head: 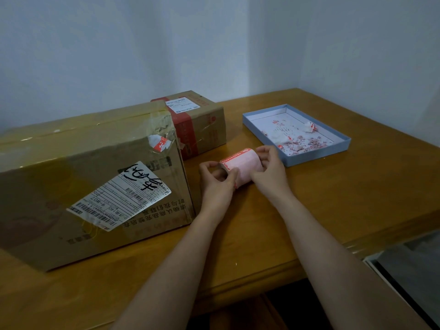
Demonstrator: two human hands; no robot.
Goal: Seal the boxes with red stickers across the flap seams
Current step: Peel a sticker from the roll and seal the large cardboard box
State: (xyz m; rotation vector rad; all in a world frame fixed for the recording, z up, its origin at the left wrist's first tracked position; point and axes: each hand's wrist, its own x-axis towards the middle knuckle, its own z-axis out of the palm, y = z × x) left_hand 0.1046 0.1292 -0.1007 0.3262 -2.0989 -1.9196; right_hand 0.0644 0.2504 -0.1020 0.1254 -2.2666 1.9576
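A roll of red-and-pink stickers (242, 164) lies on its side on the wooden table (333, 194), held between both hands. My right hand (269, 172) wraps its right end. At the roll's left end my left hand (217, 182) pinches the red edge with thumb and fingers. A large taped cardboard box (90, 177) stands just left of my hands, with a torn red sticker (159, 143) near its top edge. Behind it sits a smaller cardboard box (202, 125) with a red band across it.
A shallow blue tray (316, 158) at the right back holds crumpled sticker backing and red scraps. White walls close the table at the back and right. The table's front edge runs close below my forearms, with a dark gap and a glass panel (409, 270) to the right.
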